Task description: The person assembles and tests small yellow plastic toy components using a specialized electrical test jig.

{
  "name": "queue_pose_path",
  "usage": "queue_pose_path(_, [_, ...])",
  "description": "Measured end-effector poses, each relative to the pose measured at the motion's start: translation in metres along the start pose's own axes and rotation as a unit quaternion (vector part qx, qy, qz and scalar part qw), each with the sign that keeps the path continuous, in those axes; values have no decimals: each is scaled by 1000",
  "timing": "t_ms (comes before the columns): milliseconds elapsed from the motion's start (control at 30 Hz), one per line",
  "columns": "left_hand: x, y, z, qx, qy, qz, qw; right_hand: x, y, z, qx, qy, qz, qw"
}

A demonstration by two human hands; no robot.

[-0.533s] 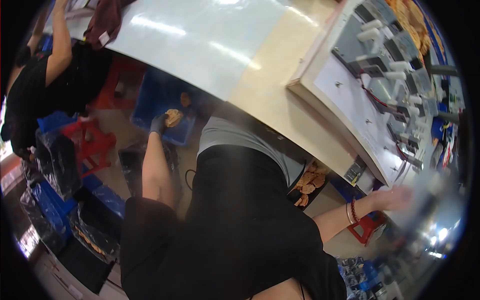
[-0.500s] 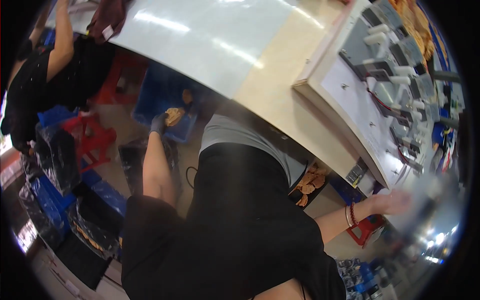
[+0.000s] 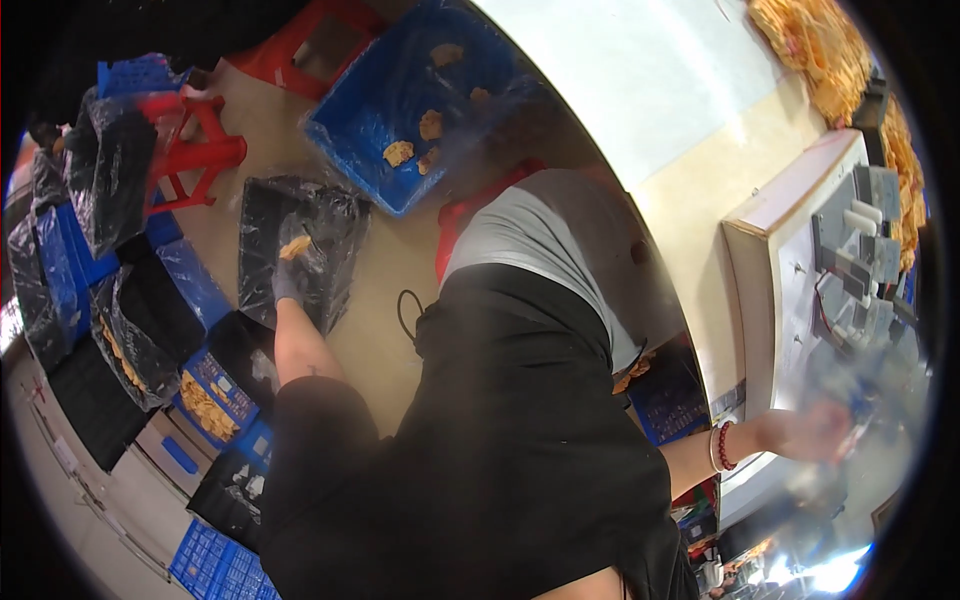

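Note:
My left hand (image 3: 286,278), in a grey glove, is stretched out to the left above a crate lined with black plastic (image 3: 262,215). At its fingertips is a small tan, ruffled piece (image 3: 295,247), apparently gripped, of a kind I cannot make out. A blue bin (image 3: 360,165) with a clear plastic liner stands beyond that hand, and several similar tan pieces (image 3: 398,153) lie scattered in it. Far to the right, my right hand (image 3: 810,430) is smeared by motion near the end of a white box-shaped fixture (image 3: 765,290); its fingers cannot be read.
Red stools (image 3: 205,150) stand on the floor at the left. Plastic-wrapped crates and a blue crate of tan pieces (image 3: 207,408) line the lower left. The pale worktable (image 3: 690,120) curves along the right, with a tan heap (image 3: 815,50) at its far end.
My view has swung left. The left hand has moved from the blue bin's edge to over the black-lined crate with a tan piece. The right hand remains at the far right, blurred.

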State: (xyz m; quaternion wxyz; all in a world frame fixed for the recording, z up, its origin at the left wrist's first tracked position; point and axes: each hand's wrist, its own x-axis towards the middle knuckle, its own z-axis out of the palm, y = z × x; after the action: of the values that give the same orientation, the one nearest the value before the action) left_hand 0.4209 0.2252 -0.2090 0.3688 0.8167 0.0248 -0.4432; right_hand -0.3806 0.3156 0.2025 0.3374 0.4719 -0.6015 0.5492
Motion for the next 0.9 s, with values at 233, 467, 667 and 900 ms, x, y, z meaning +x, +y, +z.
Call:
queue_pose_path(233, [61, -52, -42, 411, -69, 47, 908, -107, -117, 31, 222, -254, 230, 913])
queue_pose_path(467, [39, -77, -5, 589, -40, 33, 807, -146, -94, -38, 279, 150, 727, 610])
queue_pose_path(667, [110, -103, -24, 674, -49, 24, 736, -133, 98, -167, 112, 172, 708, 676])
queue_pose_path(900, [87, -109, 70, 639, 60, 47, 765, -116, 99, -167, 60, 109, 662, 739])
